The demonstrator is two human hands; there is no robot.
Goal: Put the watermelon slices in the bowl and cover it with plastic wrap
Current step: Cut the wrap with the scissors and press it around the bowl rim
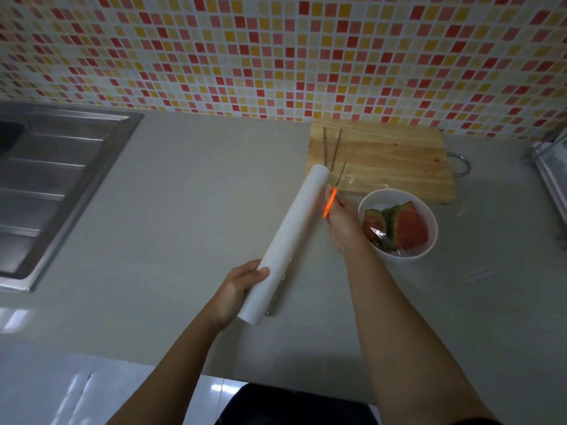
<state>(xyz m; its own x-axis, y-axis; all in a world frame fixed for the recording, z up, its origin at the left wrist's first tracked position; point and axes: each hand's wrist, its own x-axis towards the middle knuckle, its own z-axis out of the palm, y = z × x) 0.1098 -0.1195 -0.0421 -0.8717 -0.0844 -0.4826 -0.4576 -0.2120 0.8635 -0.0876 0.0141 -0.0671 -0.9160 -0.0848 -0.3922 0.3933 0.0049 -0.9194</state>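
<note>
1. Right of centre in the frame, a round white bowl (397, 223) sits on the pale grey countertop (190, 185), holding red, green-rinded watermelon slices (399, 228); clear plastic film (379, 236) glints over the fruit and seems to stretch left toward the roll
2. At lower centre, the left hand (236, 294) is clenched around the near end of a long white roll of plastic wrap (291, 237), which slants up toward the frame's middle
3. Beside the roll's far end, the right hand (340, 223) grasps thin orange-handled scissors (333, 196), blades pointing up toward the light wooden cutting board (386, 162) at upper right; slim metal tongs (331, 148) lie on that board
4. Judging by this, the slices are already in and the step in hand is cutting the film free of the roll
5. The next move likely calls for keeping the film taut, running the blades across its width, then pressing the loose edge down around the bowl's rim
6. A steel sink (55, 185) lies at left, idle
</note>
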